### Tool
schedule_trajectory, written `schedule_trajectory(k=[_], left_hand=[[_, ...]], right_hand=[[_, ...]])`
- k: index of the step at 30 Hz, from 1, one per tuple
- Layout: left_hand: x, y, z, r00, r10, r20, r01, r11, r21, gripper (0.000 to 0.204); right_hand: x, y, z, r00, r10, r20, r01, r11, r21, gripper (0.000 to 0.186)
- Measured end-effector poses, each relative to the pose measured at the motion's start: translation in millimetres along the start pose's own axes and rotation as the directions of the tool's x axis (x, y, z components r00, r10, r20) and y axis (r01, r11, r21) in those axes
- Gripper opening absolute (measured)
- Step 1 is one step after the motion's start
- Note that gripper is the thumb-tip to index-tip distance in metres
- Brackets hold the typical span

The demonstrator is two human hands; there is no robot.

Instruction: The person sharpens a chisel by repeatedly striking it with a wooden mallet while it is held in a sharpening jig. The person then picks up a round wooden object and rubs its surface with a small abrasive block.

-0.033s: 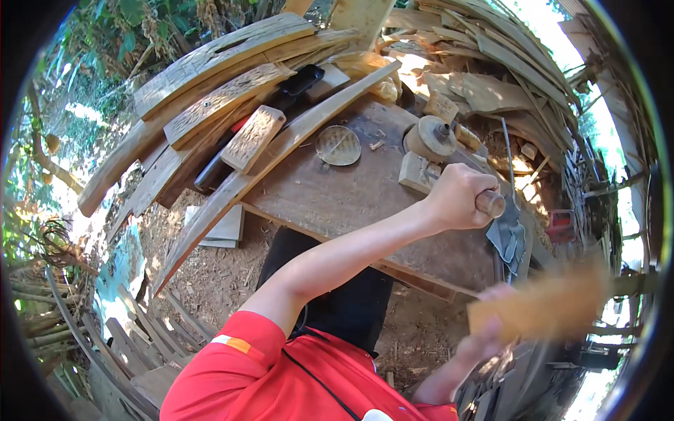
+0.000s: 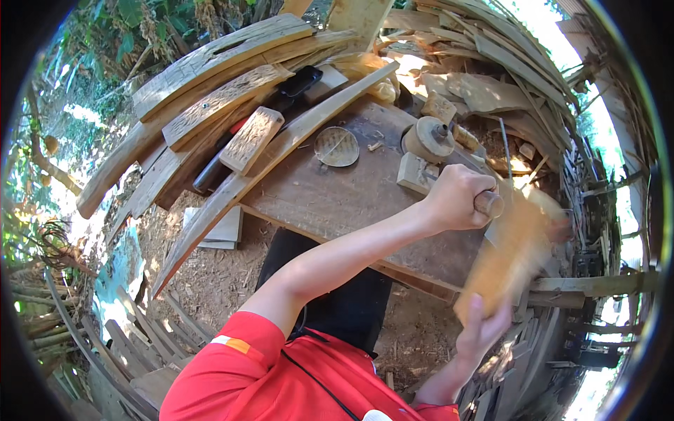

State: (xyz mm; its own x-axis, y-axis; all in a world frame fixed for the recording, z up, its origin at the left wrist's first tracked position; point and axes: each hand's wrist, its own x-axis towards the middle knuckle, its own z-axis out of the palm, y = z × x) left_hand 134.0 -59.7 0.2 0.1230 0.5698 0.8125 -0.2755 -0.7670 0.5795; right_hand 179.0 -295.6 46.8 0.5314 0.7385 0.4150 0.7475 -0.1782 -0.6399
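Note:
My left hand [image 2: 458, 196] is closed around a chisel, whose round wooden handle [image 2: 489, 204] sticks out on the right of the fist. Its blade is mostly hidden beyond the knuckles, beside a small pale wooden block [image 2: 415, 173] on the bench. Lower right, my right hand [image 2: 484, 328] grips one end of a thick wooden mallet-like piece [image 2: 511, 245]. That piece is smeared by motion, and its upper end is raised close to the handle's butt; I cannot tell whether they touch.
The brown wooden bench [image 2: 316, 189] carries a round woven-looking disc [image 2: 337, 146] and a round wooden piece with a dark knob [image 2: 428, 139]. A long curved plank [image 2: 281, 149] crosses its left side. Beams [image 2: 217, 63] lie far left, and stacked boards [image 2: 491, 56] far right.
My right hand has swung the wooden piece up and leftward, from pointing right to standing near the chisel handle. My left hand stays in place on the chisel.

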Motion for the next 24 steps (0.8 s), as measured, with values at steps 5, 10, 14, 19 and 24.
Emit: schedule_trajectory(k=[5, 10, 14, 19, 24], left_hand=[[-8, 1, 1, 1.0, -0.001, 0.011, 0.001, 1.0, 0.007, 0.011], [-14, 0, 2, 0.999, 0.045, 0.024, -0.045, 0.999, -0.026, 0.015], [-22, 0, 3, 0.998, 0.017, 0.053, -0.017, 1.0, -0.002, 0.02], [-25, -3, 0, 0.997, 0.072, 0.02, -0.07, 0.996, -0.053, 0.019], [-36, -1, 1, 0.994, 0.108, 0.016, -0.108, 0.994, -0.034, 0.017]], right_hand=[[-3, 13, 11, 0.892, -0.345, -0.293, 0.43, 0.846, 0.313, 0.062], [-4, 9, 8, 0.98, -0.197, 0.023, 0.196, 0.98, 0.015, 0.058], [-17, 28, 24, 0.866, -0.391, -0.311, 0.487, 0.801, 0.348, 0.05], [-26, 27, 5, 0.94, -0.323, -0.112, 0.332, 0.94, 0.079, 0.045], [-34, 51, 35, 0.969, -0.215, -0.118, 0.235, 0.951, 0.199, 0.055]])
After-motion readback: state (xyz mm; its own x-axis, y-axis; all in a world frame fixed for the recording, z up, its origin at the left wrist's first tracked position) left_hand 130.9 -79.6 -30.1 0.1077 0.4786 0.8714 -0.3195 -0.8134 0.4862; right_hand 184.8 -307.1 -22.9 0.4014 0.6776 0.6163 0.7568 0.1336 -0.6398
